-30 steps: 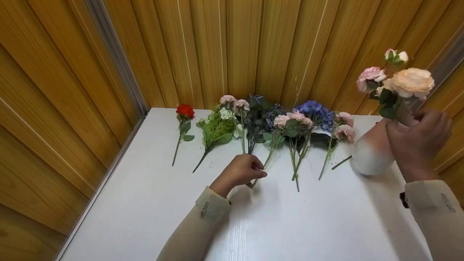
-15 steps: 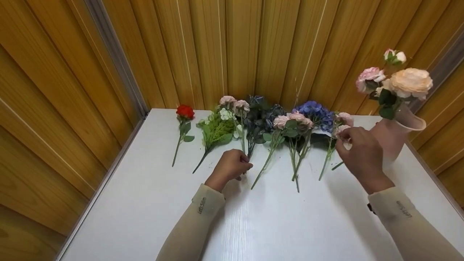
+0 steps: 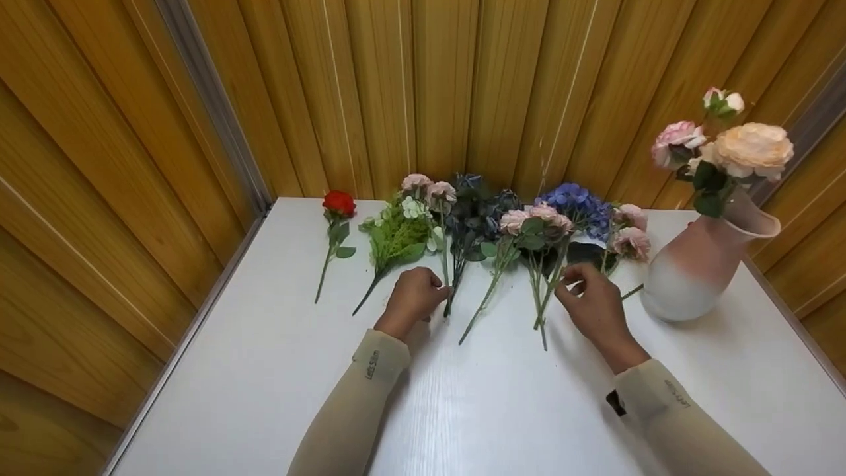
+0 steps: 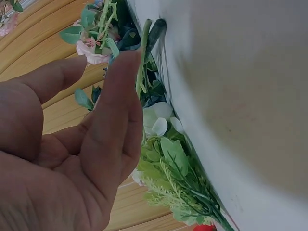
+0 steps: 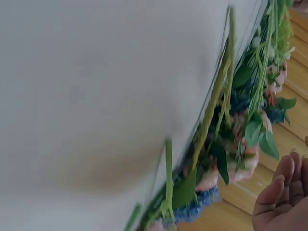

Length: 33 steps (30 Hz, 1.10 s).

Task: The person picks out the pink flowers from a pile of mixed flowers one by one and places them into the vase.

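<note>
In the head view my left hand (image 3: 411, 297) is at the lower stems of the dark blue flower bunch (image 3: 472, 225) and a pale pink flower (image 3: 441, 192). The left wrist view shows the thumb and index finger apart, with the green stem ends (image 4: 146, 36) just past the index fingertip. My right hand (image 3: 595, 304), loosely bent and holding nothing, hovers beside the crossed stems of the pink flowers (image 3: 547, 215). Right of it stands a pink-and-white vase (image 3: 691, 271) with a peach rose (image 3: 753, 151) and smaller pink blooms in it.
A red rose (image 3: 338, 203) and a green leafy sprig (image 3: 396, 238) lie at the left on the white table (image 3: 264, 370). Blue hydrangea (image 3: 575, 203) and more pink flowers (image 3: 631, 241) lie near the vase. Wooden panels (image 3: 436, 86) rise behind.
My right hand has come away from the vase's mouth and moved left to the pink flower stems. My left hand has shifted slightly left, off the neighbouring pink flower's stem.
</note>
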### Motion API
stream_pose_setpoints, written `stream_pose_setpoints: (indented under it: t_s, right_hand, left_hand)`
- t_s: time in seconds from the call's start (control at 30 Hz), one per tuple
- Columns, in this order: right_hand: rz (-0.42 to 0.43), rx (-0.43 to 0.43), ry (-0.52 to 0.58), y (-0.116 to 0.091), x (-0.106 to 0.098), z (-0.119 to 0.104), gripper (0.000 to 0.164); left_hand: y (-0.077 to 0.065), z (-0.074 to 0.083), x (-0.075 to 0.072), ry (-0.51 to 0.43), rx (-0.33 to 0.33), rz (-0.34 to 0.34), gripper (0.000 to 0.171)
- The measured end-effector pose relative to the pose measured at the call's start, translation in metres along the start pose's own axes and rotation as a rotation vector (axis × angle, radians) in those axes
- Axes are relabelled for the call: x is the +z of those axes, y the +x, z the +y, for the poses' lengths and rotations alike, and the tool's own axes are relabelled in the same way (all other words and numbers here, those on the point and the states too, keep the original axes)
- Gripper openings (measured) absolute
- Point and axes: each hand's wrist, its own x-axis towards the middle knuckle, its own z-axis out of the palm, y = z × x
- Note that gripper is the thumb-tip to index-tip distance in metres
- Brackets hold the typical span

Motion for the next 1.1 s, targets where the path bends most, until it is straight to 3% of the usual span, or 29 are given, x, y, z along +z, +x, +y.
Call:
stream_pose_setpoints:
  t_s: [0.33, 0.5, 0.57, 0.93, 1.1]
  right_hand:
    - [-0.094, 0.100, 0.093, -0.007, 0.020, -0.004, 0.031]
    - [-0.089, 0.120, 0.123, -0.008, 0.024, -0.008, 0.031]
    - [-0.087, 0.132, 0.139, -0.008, 0.026, -0.010, 0.031]
    - [-0.088, 0.135, 0.166, -0.008, 0.028, -0.013, 0.033]
    - [-0.088, 0.136, 0.169, -0.009, 0.027, -0.014, 0.032]
  left_hand:
    - [0.017, 0.005, 0.002, 0.028, -0.015, -0.016, 0.035]
    - [0.024, 0.003, 0.005, 0.033, -0.027, -0.035, 0.067]
    - [0.026, 0.003, 0.007, 0.025, -0.028, -0.031, 0.071]
    - [0.032, 0.000, 0.014, 0.028, -0.060, -0.059, 0.068]
    - [0.037, -0.001, 0.019, 0.005, -0.117, -0.053, 0.051]
